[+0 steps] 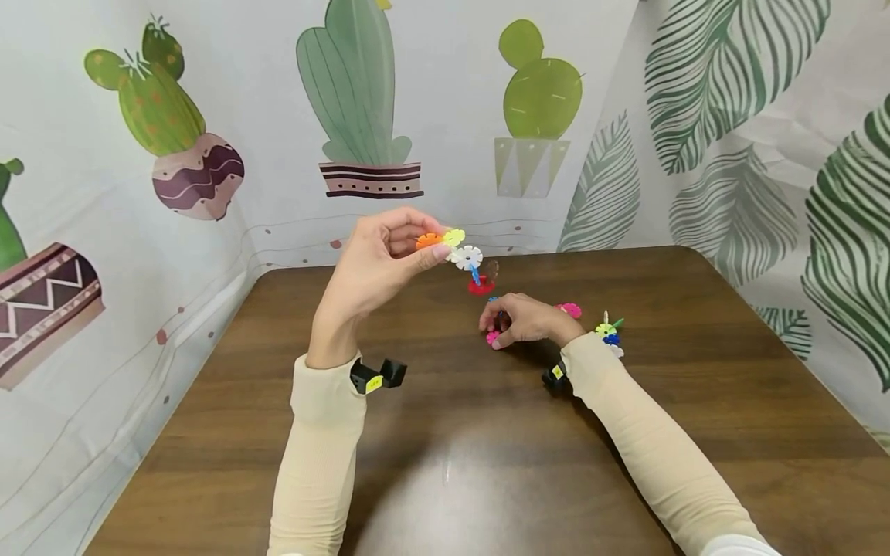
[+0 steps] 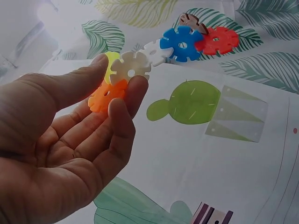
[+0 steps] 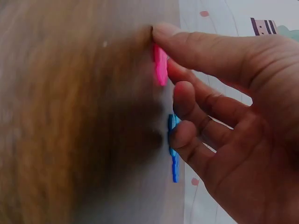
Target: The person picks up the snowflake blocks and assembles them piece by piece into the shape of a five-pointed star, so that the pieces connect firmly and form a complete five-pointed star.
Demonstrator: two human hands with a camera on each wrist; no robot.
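Observation:
My left hand, raised above the table, pinches a chain of interlocking plastic snowflake discs between thumb and fingers. An orange disc, a yellow disc and an off-white disc lie at the fingertips. From there the chain runs through a white disc and a blue disc to a red disc and a brown disc. Low at the tabletop, my right hand has thumb and index finger about a pink disc. Blue discs lie beside its other fingertips.
On the brown wooden table, another pink disc lies beyond the right wrist. A joined cluster of yellow-green, green, blue and white discs sits right of it. Behind the table hangs a cloth printed with cacti and leaves.

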